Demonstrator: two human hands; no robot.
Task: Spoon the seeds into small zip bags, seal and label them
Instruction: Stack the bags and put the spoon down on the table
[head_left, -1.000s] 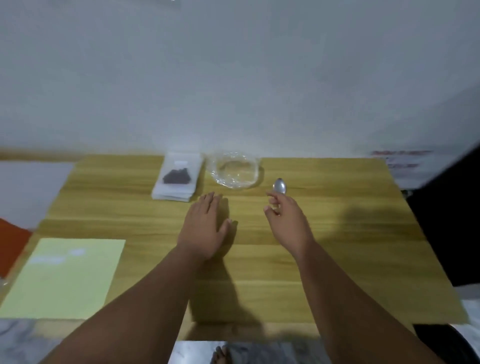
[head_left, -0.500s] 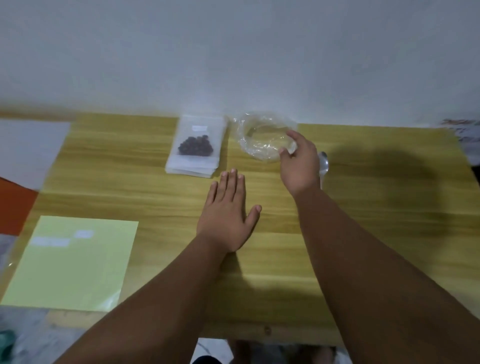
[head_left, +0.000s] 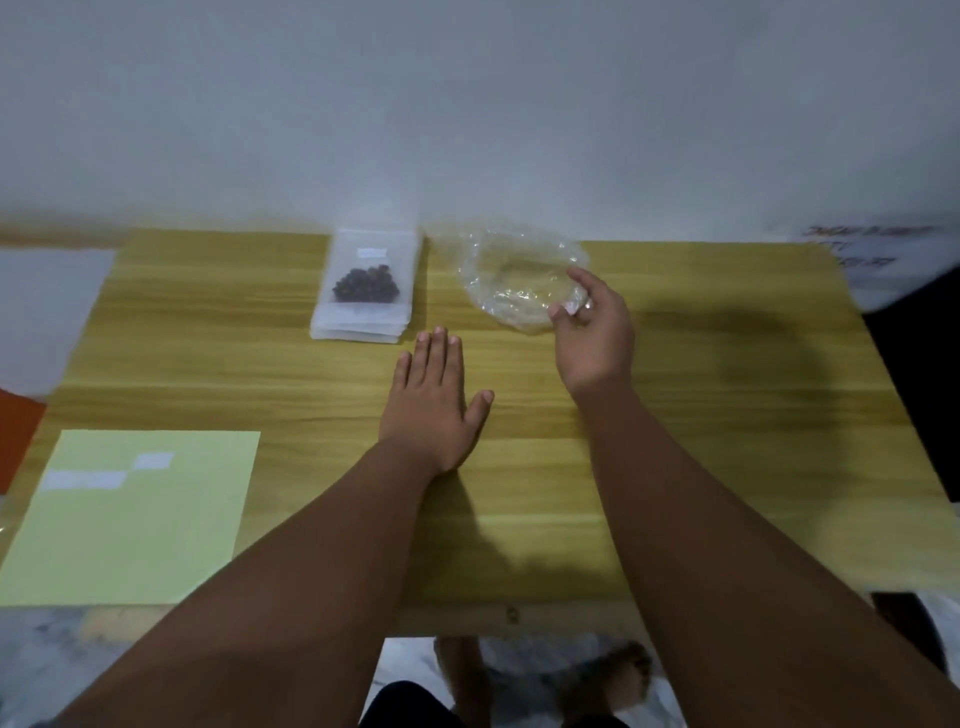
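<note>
Progress seems far along: one labelled bag of seeds (head_left: 366, 278) lies on the bag stack (head_left: 358, 332) and the clear dish (head_left: 514, 280) looks empty. Grip of the right hand (head_left: 595, 338) pinches its rim, while the left hand (head_left: 434, 410) rests flat, fingers straight, on the tabletop (head_left: 727, 467).

On the desk (head_left: 727, 467), a stack of zip bags (head_left: 358, 327) lies at the far edge, seeds (head_left: 366, 285) in the top bag. A plastic container (head_left: 514, 270) sits just right of it. A paper sheet (head_left: 130, 530) lies near-left.
</note>
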